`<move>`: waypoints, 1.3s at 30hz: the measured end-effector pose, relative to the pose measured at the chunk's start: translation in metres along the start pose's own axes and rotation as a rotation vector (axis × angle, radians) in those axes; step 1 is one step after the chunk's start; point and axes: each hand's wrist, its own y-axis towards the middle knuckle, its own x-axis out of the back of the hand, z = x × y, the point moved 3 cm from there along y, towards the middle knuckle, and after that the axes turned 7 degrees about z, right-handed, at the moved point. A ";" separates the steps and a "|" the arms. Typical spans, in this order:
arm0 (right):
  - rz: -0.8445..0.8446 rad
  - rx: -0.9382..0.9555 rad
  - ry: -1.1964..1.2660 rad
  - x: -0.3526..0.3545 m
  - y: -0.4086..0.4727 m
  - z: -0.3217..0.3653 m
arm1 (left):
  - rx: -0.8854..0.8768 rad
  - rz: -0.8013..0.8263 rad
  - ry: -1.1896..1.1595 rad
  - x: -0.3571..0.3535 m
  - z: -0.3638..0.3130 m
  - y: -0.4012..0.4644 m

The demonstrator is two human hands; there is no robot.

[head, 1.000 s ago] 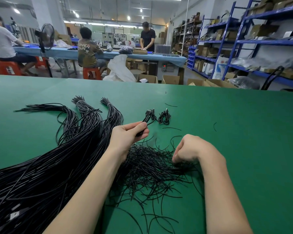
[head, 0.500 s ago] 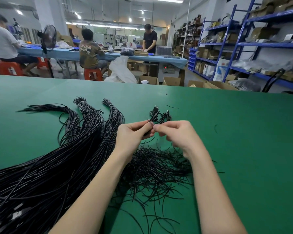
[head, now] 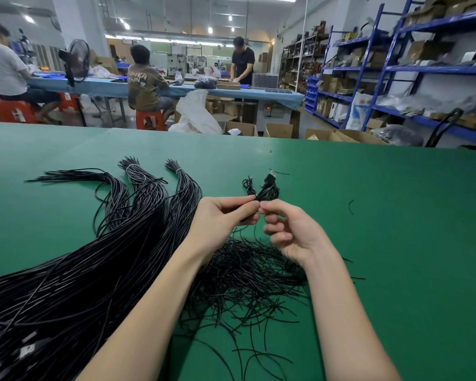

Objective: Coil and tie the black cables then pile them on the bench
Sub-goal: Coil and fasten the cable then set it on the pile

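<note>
My left hand (head: 222,217) grips a coiled black cable (head: 267,188) over the green bench (head: 368,243); its plug end sticks up beyond my fingers. My right hand (head: 289,232) meets it from the right, thumb and forefinger pinching at the coil, probably on a thin black tie that I cannot make out. A heap of short black ties (head: 248,281) lies under both wrists. Long black cables (head: 74,276) in large bundles fan across the left of the bench. A small coiled cable (head: 248,185) lies just behind my hands.
Stray tie pieces (head: 351,207) lie on the bench to the right. Beyond the far edge are cardboard boxes (head: 279,130), blue shelving (head: 396,70) on the right, and people working at a blue table (head: 107,86).
My right hand rose from the tie heap and came to the coil held by my left hand. Both hands now work together at the coil, slightly higher over the bench.
</note>
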 end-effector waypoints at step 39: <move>0.345 0.001 0.200 0.019 -0.009 -0.020 | 0.253 0.394 -0.131 0.004 -0.006 -0.009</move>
